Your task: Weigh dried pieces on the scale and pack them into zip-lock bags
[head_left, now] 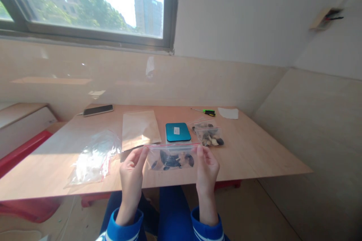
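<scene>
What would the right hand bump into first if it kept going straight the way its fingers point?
Probably the filled zip bags on the table, just beyond the bag that the right hand pinches; depth is hard to judge.

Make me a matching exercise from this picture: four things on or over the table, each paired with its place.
Things:
1. phone
2. screwdriver
3. teal box
4. zip bag

Places:
A. table middle, beyond the hands
B. far left corner
C. between left hand and right hand
D. far edge, beside a white paper

Pairs: 1-B, 2-D, 3-A, 4-C
</scene>
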A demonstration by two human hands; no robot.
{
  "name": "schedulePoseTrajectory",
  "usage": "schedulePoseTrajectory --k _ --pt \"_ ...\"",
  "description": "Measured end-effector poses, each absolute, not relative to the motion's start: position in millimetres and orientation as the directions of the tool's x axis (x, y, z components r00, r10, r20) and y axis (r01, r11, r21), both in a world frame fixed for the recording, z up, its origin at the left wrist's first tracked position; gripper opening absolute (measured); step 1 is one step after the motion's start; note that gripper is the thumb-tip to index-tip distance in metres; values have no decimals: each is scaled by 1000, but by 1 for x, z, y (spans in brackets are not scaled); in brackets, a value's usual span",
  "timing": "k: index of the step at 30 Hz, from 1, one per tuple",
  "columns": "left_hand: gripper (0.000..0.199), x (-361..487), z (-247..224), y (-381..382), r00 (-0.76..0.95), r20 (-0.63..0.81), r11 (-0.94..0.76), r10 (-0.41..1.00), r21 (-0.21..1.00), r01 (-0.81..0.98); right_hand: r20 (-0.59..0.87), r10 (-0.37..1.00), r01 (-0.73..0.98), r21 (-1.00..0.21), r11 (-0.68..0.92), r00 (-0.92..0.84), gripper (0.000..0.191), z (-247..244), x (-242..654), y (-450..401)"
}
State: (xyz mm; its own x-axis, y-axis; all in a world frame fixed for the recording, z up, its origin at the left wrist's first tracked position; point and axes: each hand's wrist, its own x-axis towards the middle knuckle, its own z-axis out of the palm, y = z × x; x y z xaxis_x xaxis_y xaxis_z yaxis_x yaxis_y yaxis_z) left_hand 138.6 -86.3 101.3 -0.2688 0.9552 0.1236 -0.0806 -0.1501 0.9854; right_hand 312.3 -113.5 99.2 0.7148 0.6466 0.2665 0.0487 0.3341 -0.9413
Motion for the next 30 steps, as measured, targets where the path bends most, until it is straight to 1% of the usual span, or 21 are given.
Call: schedulePoseTrajectory --k 4,10,13,16,20,30 --pt "30 142 101 -88 -257 105 -136 961 985 -104 214 693 -5 -954 300 689 37 99 311 -111" --pt "29 150 102 -92 -232 114 -155 966 973 -168 236 767 -53 -942 331 596 39 94 312 -106" --pt "29 150 101 -92 -231 117 -161 966 970 -183 244 793 -63 -941 333 559 34 92 313 -105" --pt "30 147 100 -91 -241 112 -158 964 970 -183 248 791 -44 -944 327 559 30 92 313 -106" --pt "29 145 100 -91 -270 105 -150 957 977 -154 230 774 -40 -949 313 589 30 91 315 -106" --pt "24 143 105 -93 -291 205 -230 934 971 -57 204 765 -53 -954 296 610 32 88 318 -107"
